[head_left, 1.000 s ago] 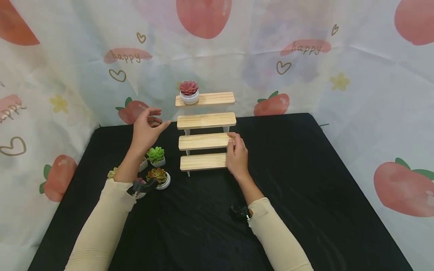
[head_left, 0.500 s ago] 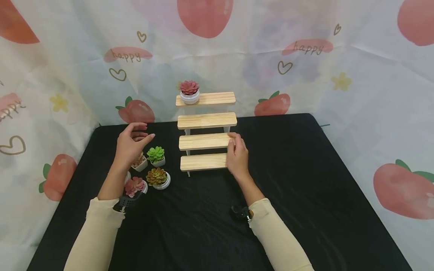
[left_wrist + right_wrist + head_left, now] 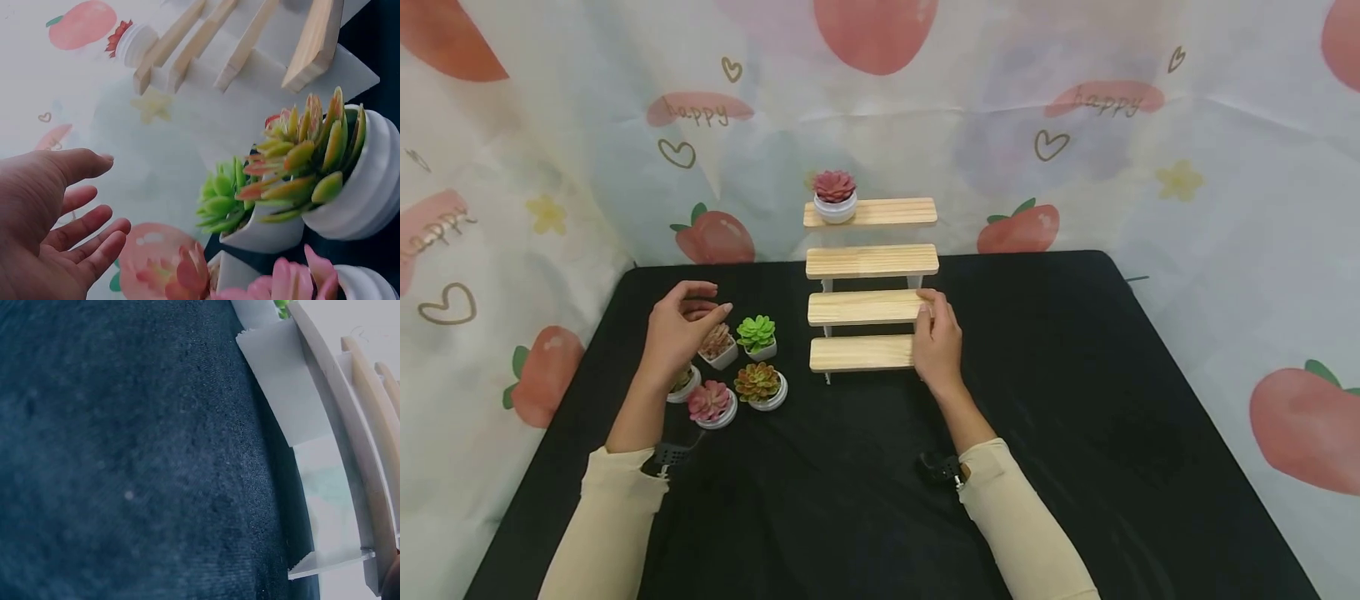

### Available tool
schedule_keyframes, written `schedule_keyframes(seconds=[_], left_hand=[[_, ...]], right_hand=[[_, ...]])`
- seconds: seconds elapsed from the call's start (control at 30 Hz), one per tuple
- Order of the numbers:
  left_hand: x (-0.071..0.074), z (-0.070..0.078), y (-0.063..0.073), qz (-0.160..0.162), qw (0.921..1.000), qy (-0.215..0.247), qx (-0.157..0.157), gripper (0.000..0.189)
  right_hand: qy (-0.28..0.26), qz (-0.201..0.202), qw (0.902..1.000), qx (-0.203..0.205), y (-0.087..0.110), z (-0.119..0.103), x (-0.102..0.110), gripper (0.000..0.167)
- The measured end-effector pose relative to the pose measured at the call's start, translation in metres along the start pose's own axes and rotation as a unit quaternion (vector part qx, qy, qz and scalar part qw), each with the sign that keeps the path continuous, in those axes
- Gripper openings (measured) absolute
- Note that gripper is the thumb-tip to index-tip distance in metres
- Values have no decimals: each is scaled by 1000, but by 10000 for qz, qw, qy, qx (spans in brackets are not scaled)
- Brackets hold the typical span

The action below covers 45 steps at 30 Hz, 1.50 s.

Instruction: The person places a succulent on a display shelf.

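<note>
A four-step wooden display stand (image 3: 865, 353) with white supports stands at the back of the table. My right hand (image 3: 938, 350) holds its right end, fingers at the two lower boards; in the right wrist view only a bit of that hand shows at the lower right edge. My left hand (image 3: 677, 333) hovers above the potted succulents at left, fingers loosely curved, holding nothing. Beneath and beside it are a brownish-pink succulent (image 3: 717, 342), a green succulent (image 3: 756, 332), a reddish-green succulent (image 3: 757, 382), a pink succulent (image 3: 710, 402) and one partly hidden pot (image 3: 685, 387).
A dark-pink succulent (image 3: 835, 197) in a white round pot sits at the left end of the top board. Black cloth (image 3: 1090, 400) covers the table. A fruit-printed curtain (image 3: 970, 108) hangs behind and at the sides.
My left hand has moved left and down from beside the stand to above the succulents. The right hand stays on the stand. The head view has shifted slightly.
</note>
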State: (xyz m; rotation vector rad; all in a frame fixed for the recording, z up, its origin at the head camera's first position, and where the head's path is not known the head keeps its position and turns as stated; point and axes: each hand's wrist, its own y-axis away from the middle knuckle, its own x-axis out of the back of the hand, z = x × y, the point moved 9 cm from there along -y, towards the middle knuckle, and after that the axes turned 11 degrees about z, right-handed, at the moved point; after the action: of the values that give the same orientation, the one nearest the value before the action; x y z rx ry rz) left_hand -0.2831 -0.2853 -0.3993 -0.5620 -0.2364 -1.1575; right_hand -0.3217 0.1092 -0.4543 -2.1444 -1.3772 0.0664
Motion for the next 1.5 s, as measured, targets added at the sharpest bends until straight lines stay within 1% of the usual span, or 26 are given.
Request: schedule_keyframes(seconds=[0.1,0.23,0.3,0.37,0.47,0.57,0.67,0.8,0.93,1.03,1.1,1.2,1.3,1.4,1.5], left_hand=[[2,-5,3,-8,10000,16,21,50],[7,-14,11,29,9999,100,86,47],[10,-18,16,116,9997,175,98,44],[14,-19,21,287,9993,223,59,40],[20,-16,28,577,9979,286,-7,36],[23,-4,38,702,9967,396,-38,33],[25,11,48,673,9965,493,-72,32],[25,18,58,573,9971,487,-141,33],[20,16,68,385,9979,499,-166,31],[16,15,74,236,9976,614,-221,29],[14,15,77,194,9972,666,-261,28],[13,12,81,186,9974,628,-297,27],[12,4,86,170,9979,569,-273,26],[12,-1,91,191,9980,578,-159,26],[12,-7,96,284,9978,582,-126,28]], right_hand=[[13,20,10000,-32,-1,3,1,31],[1,78,10000,8,0,0,1,30],[0,76,10000,31,0,-1,1,30],[16,81,10000,52,0,-1,0,31],[12,101,9999,63,-1,-2,0,31],[10,119,9999,35,-2,-1,0,31],[12,75,10000,12,-2,0,-1,31],[-25,41,10000,37,-4,-2,-3,31],[-33,47,10000,41,-3,-2,-1,30],[-22,68,10000,2,-2,0,0,30],[-36,68,10000,-28,-2,1,-1,31],[-51,42,10000,-27,-2,3,-2,31],[-69,32,10000,-7,-2,3,-4,31],[-78,65,9999,29,-2,3,-4,30],[-79,92,9999,85,-2,2,-3,30]])
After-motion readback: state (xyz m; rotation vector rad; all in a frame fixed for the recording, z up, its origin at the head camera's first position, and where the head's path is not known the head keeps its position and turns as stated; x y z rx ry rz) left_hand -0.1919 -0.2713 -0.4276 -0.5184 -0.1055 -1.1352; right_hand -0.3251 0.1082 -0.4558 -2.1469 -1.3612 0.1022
